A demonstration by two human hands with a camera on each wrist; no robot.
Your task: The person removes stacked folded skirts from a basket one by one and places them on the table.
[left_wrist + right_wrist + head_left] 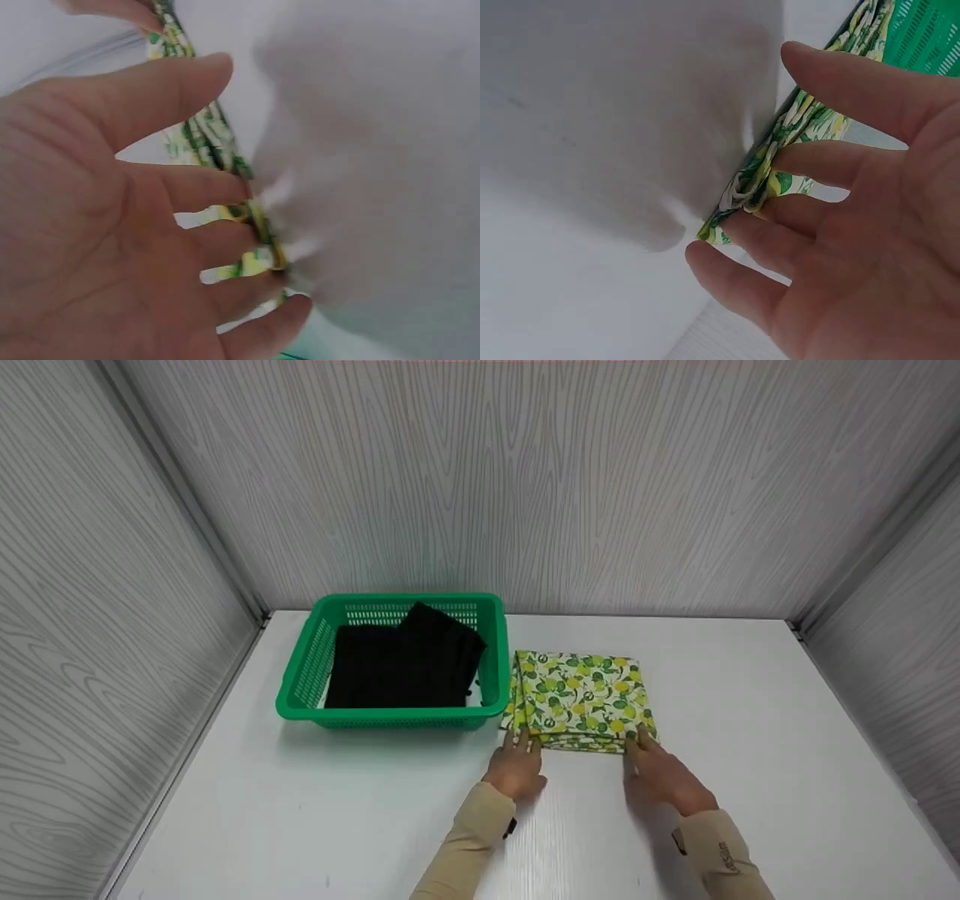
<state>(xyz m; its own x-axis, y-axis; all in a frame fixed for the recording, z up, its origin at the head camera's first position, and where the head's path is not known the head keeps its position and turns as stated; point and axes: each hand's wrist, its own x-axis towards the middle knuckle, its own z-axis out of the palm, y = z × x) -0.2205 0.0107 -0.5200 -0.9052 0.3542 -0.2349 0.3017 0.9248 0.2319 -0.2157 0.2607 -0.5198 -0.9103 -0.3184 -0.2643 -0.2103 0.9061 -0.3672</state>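
Observation:
A folded cloth (581,699) printed with green and yellow lemons lies on the white table (750,712), right of a green basket (390,718). My left hand (516,765) touches the cloth's near left corner with straight fingers (225,191); the layered edge of the cloth (217,142) shows past them. My right hand (660,771) touches the near right corner, fingers (817,161) extended against the stacked folds of the cloth (754,180). Neither hand curls round the fabric.
The green basket holds a folded black garment (401,664) and its wall (922,34) shows in the right wrist view. Grey wood-grain walls (525,487) close in the table at the back and both sides.

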